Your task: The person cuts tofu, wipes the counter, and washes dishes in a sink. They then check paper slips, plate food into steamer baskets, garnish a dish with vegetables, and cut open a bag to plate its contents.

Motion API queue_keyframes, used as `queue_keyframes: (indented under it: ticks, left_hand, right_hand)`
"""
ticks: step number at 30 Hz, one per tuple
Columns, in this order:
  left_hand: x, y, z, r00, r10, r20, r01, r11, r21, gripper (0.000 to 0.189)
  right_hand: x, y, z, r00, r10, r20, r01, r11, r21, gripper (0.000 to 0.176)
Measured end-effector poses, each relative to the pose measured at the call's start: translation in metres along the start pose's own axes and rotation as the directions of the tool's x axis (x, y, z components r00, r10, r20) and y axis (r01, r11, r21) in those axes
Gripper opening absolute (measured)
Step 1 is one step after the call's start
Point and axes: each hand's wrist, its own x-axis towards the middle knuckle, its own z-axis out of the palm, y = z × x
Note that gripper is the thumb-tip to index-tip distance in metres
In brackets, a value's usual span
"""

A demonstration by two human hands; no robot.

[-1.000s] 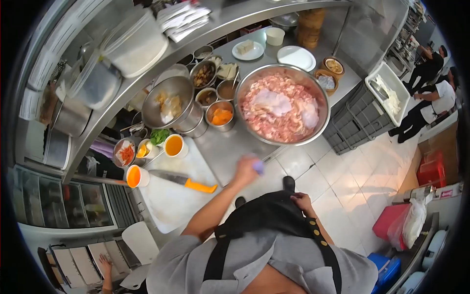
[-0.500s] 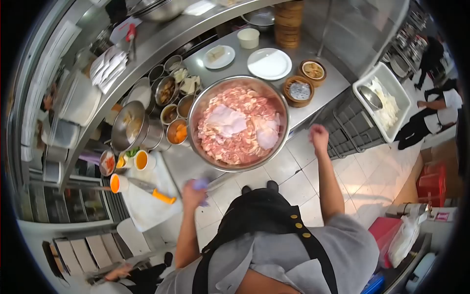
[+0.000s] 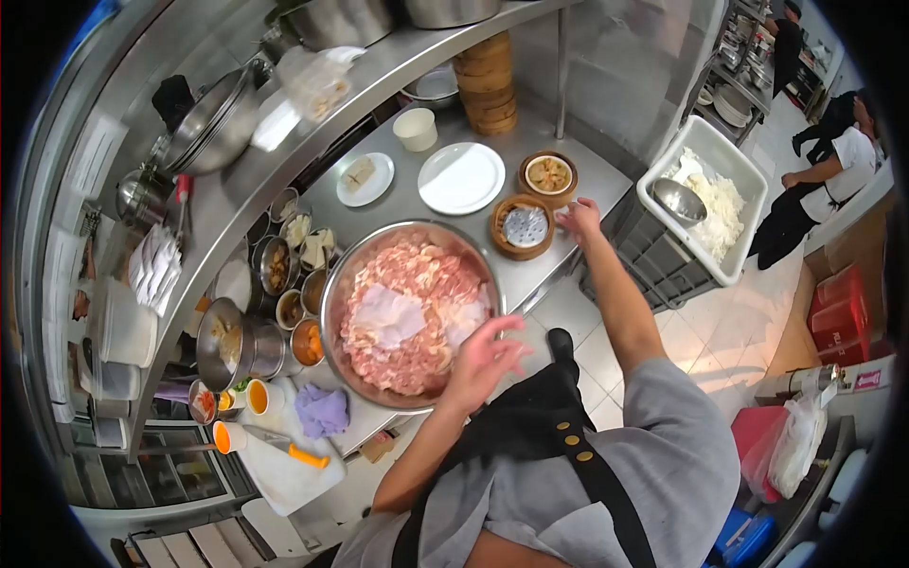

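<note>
A large steel bowl (image 3: 331, 364) of raw meat pieces (image 3: 402, 275) stands at the counter's edge. Over its lower right rim is my left hand (image 3: 488, 360), fingers spread and empty. My right hand (image 3: 576, 218) is beside the small bamboo steamer (image 3: 507, 248) with a patterned metal disc inside; its fingers are bent together, and whether they touch anything is too small to tell. Behind that steamer sits a second one (image 3: 549, 175) holding a bowl of food. A purple cloth (image 3: 322, 411) lies at the counter edge by the white cutting board (image 3: 284, 473).
A knife with an orange handle (image 3: 308, 456) rests on the board. White plates (image 3: 461, 178), stacked steamers (image 3: 488, 85) and small containers of ingredients (image 3: 308, 341) surround the bowl. A white tub (image 3: 748, 256) stands on a crate at right. Farther right is another person (image 3: 824, 185).
The purple cloth has left my left hand and lies on the counter. My left hand has moved to the bowl, my right to the steamer. The view has shifted.
</note>
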Motion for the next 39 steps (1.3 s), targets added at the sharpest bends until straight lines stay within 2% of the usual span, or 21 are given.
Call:
queue_keyframes:
  ticks: [2,4,5,7,8,10,12,14,18,22,24,25,27,30,32,34,35,36,37,38,39]
  left_hand:
    - [0.072,-0.038,0.011,0.999,-0.035,-0.037,0.032,0.996,-0.079,0.042]
    - [0.137,-0.066,0.019,0.875,-0.149,-0.462,0.122,0.989,-0.088,0.051]
    - [0.167,-0.081,0.018,0.861,-0.140,-0.488,0.105,0.990,-0.099,0.051]
    - [0.207,-0.111,0.009,0.623,-0.177,-0.762,0.245,0.969,-0.024,0.060]
    - [0.219,-0.123,0.005,0.599,-0.181,-0.780,0.250,0.968,-0.032,0.060]
    - [0.237,-0.143,-0.008,0.419,-0.093,-0.903,0.369,0.926,0.076,0.066]
    - [0.244,-0.142,-0.012,0.365,-0.024,-0.931,0.388,0.913,0.129,0.063]
    - [0.246,-0.136,-0.015,0.423,-0.225,-0.878,0.349,0.934,-0.072,0.053]
    - [0.263,-0.140,-0.016,0.494,-0.188,-0.849,0.217,0.972,-0.089,0.055]
    - [0.300,-0.134,0.002,0.518,-0.174,-0.837,0.224,0.972,-0.063,0.052]
    - [0.320,-0.139,0.002,0.574,-0.167,-0.802,0.218,0.975,-0.047,0.049]
    - [0.331,-0.141,0.003,0.570,-0.165,-0.805,0.214,0.976,-0.048,0.049]
    - [0.351,-0.148,0.009,0.654,-0.175,-0.736,0.214,0.976,-0.043,0.047]
    - [0.386,-0.157,0.023,0.688,-0.116,-0.716,0.197,0.980,0.030,0.047]
    - [0.402,-0.151,0.039,0.704,-0.101,-0.703,0.195,0.979,0.054,0.050]
    - [0.405,-0.149,0.052,0.715,-0.082,-0.694,0.185,0.980,0.074,0.053]
    - [0.402,-0.146,0.054,0.772,-0.102,-0.628,0.216,0.970,0.108,0.060]
    - [0.396,-0.142,0.050,0.809,-0.109,-0.577,0.233,0.961,0.146,0.069]
    - [0.387,-0.159,0.041,0.857,-0.152,-0.493,0.188,0.982,0.024,0.065]
    - [0.358,-0.134,0.047,0.895,-0.236,-0.378,0.231,0.971,-0.057,0.058]
    - [0.346,-0.156,0.036,0.979,0.139,-0.147,-0.191,0.874,-0.447,0.046]
  right_hand:
    - [0.022,0.004,0.008,0.999,-0.010,-0.040,0.015,0.992,0.127,0.042]
    - [0.043,0.011,0.009,1.000,0.008,-0.018,-0.005,0.989,0.148,0.042]
    - [0.046,0.009,0.014,1.000,0.006,-0.026,-0.001,0.983,0.184,0.039]
    - [0.050,0.004,0.021,1.000,-0.008,-0.020,0.011,0.989,0.148,0.038]
    - [0.060,0.006,0.022,1.000,-0.011,-0.018,0.013,0.991,0.134,0.038]
    - [0.081,0.000,0.031,1.000,-0.014,-0.016,0.016,0.992,0.125,0.036]
    - [0.091,-0.011,0.041,1.000,-0.014,-0.018,0.016,0.992,0.123,0.036]
    - [0.110,-0.023,0.048,0.999,-0.017,-0.027,0.018,0.999,0.035,0.036]
    - [0.147,-0.027,0.064,1.000,-0.015,-0.003,0.015,1.000,-0.027,0.037]
    - [0.172,-0.031,0.066,0.997,0.011,0.078,-0.011,1.000,0.006,0.035]
    - [0.186,-0.036,0.056,0.963,0.002,0.268,0.005,1.000,-0.024,0.039]
    - [0.185,-0.044,0.046,0.970,-0.044,0.239,0.056,0.997,-0.044,0.040]
    - [0.188,-0.057,0.018,0.914,-0.332,0.234,0.398,0.852,-0.341,0.039]
    - [0.127,-0.106,-0.016,0.927,-0.330,0.176,0.373,0.795,-0.478,0.044]
    - [0.124,-0.095,-0.042,0.855,-0.426,0.295,0.435,0.281,-0.856,0.049]
    - [0.119,-0.090,-0.052,0.854,-0.446,0.268,0.422,0.292,-0.859,0.048]
    - [0.118,-0.086,-0.051,0.851,-0.462,0.249,0.419,0.312,-0.853,0.047]
    - [0.151,-0.058,-0.066,0.744,-0.599,0.295,0.528,0.256,-0.810,0.037]
    - [0.185,-0.034,-0.082,0.689,-0.608,0.394,0.497,0.001,-0.868,0.031]
    - [0.211,-0.012,-0.105,0.704,-0.502,0.502,0.505,-0.143,-0.851,0.027]
    - [0.191,-0.040,-0.082,0.902,-0.169,0.397,0.353,-0.242,-0.904,0.040]
